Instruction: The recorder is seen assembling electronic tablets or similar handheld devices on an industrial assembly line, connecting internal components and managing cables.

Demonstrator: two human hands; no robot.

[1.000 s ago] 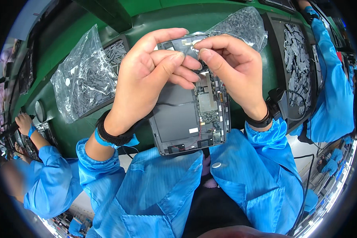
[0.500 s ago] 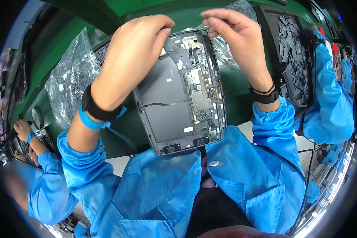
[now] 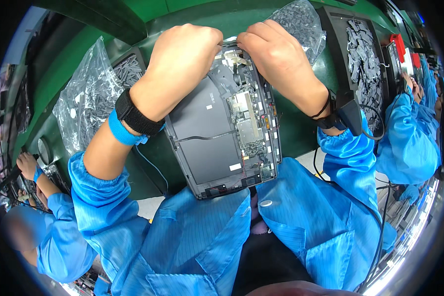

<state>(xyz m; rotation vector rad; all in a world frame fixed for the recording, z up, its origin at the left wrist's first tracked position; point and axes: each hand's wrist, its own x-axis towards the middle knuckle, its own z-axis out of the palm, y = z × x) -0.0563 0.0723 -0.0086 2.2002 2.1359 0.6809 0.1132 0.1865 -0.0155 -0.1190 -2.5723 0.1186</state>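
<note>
An opened tablet (image 3: 202,153) lies in front of me, its large dark battery plate, circuit board and small white labels exposed. Both of my hands are at its far edge. My left hand (image 3: 182,59) is closed at the far left part of that edge, fingertips curled down and mostly hidden. Opposite it, my right hand (image 3: 281,59) pinches at the far right part, thumb and fingers pressed together at the rim. Whatever is between the fingers of either hand is too small or covered to make out. A dark flat cable (image 3: 204,136) crosses the battery plate.
Clear plastic bags of small dark pieces stand left (image 3: 86,106) and far right (image 3: 301,29) of the tablet. A black tray (image 3: 339,47) of dark scraps is at the right on the green bench (image 3: 301,130). Co-workers in blue sit at both sides; a wire hangs from my right wrist.
My right hand has come down from above the tablet's far right corner onto its far edge. My left hand has shifted slightly right to the same edge. The tablet has moved slightly nearer to me.
</note>
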